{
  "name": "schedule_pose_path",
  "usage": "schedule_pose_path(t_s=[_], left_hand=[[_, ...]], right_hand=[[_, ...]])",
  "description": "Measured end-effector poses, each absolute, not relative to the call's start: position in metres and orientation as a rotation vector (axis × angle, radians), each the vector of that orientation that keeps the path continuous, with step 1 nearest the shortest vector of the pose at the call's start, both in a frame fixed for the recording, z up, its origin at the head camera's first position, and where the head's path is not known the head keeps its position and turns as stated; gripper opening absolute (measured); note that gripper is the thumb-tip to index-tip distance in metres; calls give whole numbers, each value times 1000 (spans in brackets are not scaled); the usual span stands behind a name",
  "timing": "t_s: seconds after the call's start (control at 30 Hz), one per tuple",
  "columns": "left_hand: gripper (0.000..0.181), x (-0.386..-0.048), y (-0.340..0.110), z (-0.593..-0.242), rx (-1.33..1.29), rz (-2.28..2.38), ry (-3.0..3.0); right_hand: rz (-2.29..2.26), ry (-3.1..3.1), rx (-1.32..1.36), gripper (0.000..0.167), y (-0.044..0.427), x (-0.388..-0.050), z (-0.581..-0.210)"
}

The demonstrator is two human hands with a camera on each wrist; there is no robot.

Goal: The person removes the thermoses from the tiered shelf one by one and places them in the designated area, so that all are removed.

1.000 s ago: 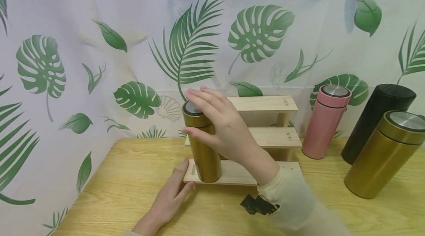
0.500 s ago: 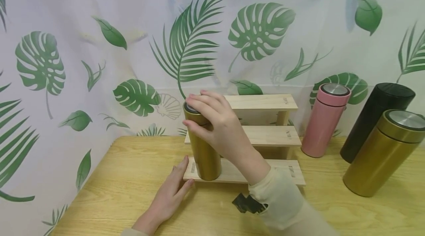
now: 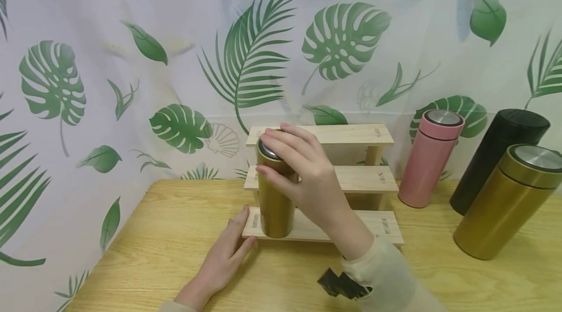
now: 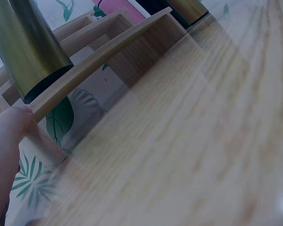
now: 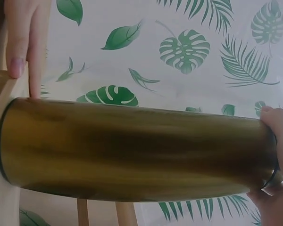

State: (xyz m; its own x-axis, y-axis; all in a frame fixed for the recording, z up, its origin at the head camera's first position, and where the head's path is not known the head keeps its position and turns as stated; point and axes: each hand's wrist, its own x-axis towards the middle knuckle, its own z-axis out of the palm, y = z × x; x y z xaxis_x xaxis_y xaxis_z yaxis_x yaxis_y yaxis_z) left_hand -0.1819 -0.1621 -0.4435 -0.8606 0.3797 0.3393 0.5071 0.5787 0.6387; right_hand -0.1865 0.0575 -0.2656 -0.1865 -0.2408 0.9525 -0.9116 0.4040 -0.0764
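Observation:
My right hand [image 3: 313,180] grips a gold thermos flask [image 3: 276,204] near its top, thumb on the side and fingers over the lid. The flask stands nearly upright at the left end of the lowest step of a small three-tier wooden shelf [image 3: 360,224]. In the right wrist view, the flask's body [image 5: 132,150] spans the picture with its base against the board. My left hand [image 3: 224,256] rests at the left end of that step, fingers extended along its side and thumb by the front edge. The left wrist view shows the thumb [image 4: 19,117] touching the board beneath the flask.
Right of the shelf stand a pink flask [image 3: 428,161], a black flask [image 3: 491,165] and a second, wider gold flask [image 3: 500,214]. They share a wood-grain table [image 3: 145,253]. A leaf-patterned cloth [image 3: 167,19] hangs behind.
The held gold flask's top has swung to the right, from a leftward lean to nearly upright. My right hand moved right with it; the left hand stayed put.

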Motion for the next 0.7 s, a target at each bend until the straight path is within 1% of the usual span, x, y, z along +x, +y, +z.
schedule_pose_path(t_s=[0.43, 0.7], left_hand=[[64, -181, -161, -445, -729, -1140, -2650], [64, -180, -161, -443, -703, -1117, -2674]], right_hand=[[809, -1584, 924, 35, 80, -182, -263], [782, -1606, 811, 33, 111, -175, -252]])
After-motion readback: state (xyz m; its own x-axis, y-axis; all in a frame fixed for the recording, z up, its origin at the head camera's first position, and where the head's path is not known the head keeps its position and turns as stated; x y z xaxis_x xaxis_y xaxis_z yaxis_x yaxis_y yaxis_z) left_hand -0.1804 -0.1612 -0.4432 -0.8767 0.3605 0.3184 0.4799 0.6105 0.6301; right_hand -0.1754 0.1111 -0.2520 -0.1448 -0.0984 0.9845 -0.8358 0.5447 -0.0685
